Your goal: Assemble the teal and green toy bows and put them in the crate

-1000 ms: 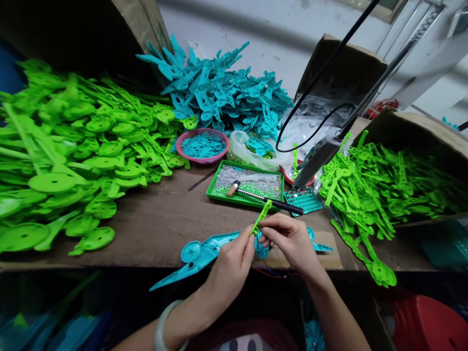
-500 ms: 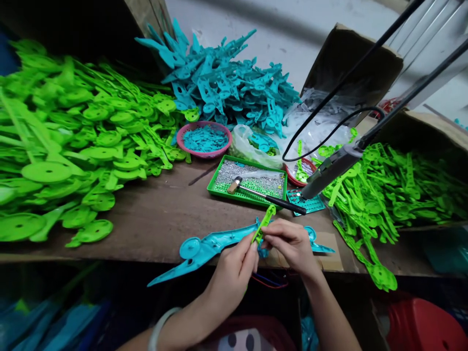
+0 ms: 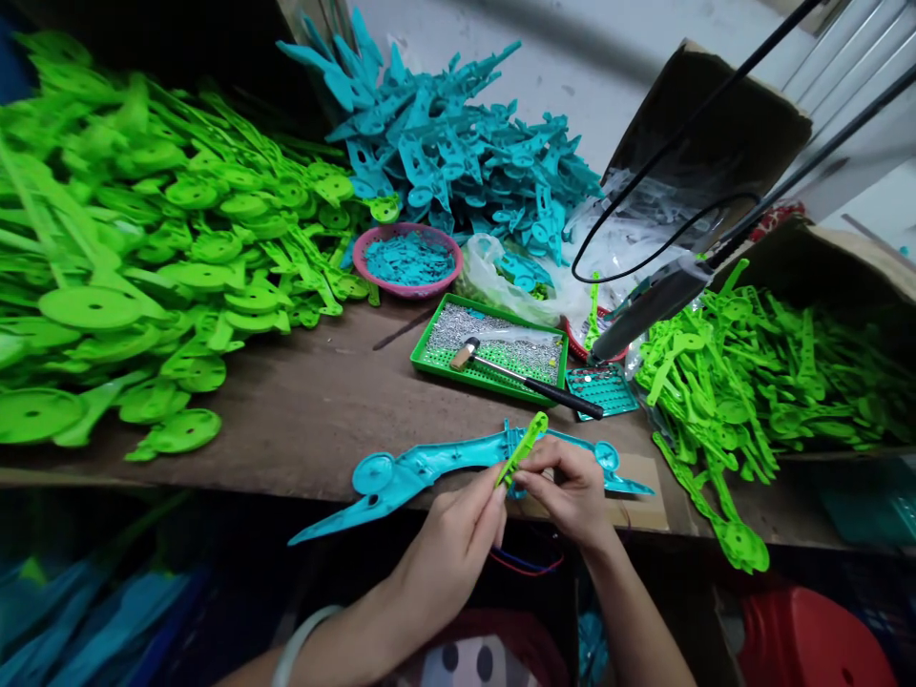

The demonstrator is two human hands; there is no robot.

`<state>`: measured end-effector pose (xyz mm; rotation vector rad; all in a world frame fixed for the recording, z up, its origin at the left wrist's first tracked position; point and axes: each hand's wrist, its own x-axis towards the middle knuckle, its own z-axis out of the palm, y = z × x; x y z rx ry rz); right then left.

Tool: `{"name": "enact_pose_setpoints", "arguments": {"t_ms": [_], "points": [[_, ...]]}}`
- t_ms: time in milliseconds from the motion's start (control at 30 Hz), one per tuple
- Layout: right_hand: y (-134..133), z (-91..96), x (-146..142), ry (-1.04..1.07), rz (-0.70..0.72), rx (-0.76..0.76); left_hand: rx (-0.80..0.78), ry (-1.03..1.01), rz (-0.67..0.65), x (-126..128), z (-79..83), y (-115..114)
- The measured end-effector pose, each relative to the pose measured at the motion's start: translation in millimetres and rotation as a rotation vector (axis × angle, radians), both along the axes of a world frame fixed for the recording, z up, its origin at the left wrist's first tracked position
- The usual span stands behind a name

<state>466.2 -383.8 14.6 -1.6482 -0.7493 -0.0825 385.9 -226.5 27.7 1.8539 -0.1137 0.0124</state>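
Observation:
Between the fingertips of my left hand [image 3: 462, 530] is a small light-green plastic piece [image 3: 528, 441], narrow and tilted up to the right. My right hand [image 3: 565, 482] pinches close against the same piece from its right side; its fingertips partly cover it. Just behind both hands a long blue plastic part [image 3: 436, 463] lies along the table's front edge, its pointed left end jutting past the edge. My hands hide some of its middle. A flat piece of cardboard [image 3: 648, 506] lies under its right end.
A hammer [image 3: 530, 380] rests across a green tray [image 3: 422, 361] of small metal bits. Behind stand a pink bowl [image 3: 458, 272] of blue pieces and a blue pile [image 3: 458, 153]. Green parts heap up at left [image 3: 178, 277] and right [image 3: 722, 372]. A grey lamp-like bar [image 3: 651, 303] slants down at right.
The green piece has turned slightly in my fingers, its top end now a little further right. Both hands stay together around it. The whole view has shifted slightly.

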Motion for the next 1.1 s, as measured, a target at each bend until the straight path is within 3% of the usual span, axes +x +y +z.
{"name": "enact_pose_setpoints", "arguments": {"t_ms": [100,167,267,333,433,567,667,767,833,933,1000,1100], "points": [[5.0,-2.4,-4.9,0.269,-0.001,0.033,0.036,-0.1,0.011,-2.4,-2.6,3.4],[13.3,-5.9,-7.9,0.506,-0.019,0.133,-0.011,-0.105,0.025,-3.8,-5.9,3.4],[29.0,-10.6,-8.3,0.806,-0.022,0.3,-0.276,0.118,0.007,-2.5,-11.0,0.3],[35.8,-10.0,-7.8,0.897,0.009,0.32,-0.478,0.294,0.025,3.1,-12.9,-0.4],[32.9,-2.2,-14.5,0.864,0.066,0.23,-0.686,0.386,0.151,20.1,-12.1,5.0],[12.0,5.6,-31.0,0.826,0.162,-0.013,-0.878,0.382,0.262,52.6,-8.0,12.6],[-5.6,3.0,-26.3,0.713,0.027,-0.117,-0.897,0.311,0.304,74.4,-6.6,6.5],[-23.8,0.9,-8.0,0.503,-0.091,-0.18,-0.866,0.23,0.359,80.5,-4.2,4.5],[-31.9,3.5,1.0,0.389,-0.108,-0.252,-0.816,0.203,0.388,72.5,-1.4,17.3],[-22.8,12.0,2.1,0.254,0.025,-0.41,-0.706,0.219,0.34,48.2,1.8,59.8],[0.3,15.3,-2.4,0.18,0.165,-0.501,-0.647,0.234,0.332,30.5,0.7,95.4],[46.2,7.5,-8.3,0.087,0.335,-0.555,-0.594,0.262,0.506,11.0,-9.5,143.7]]}}
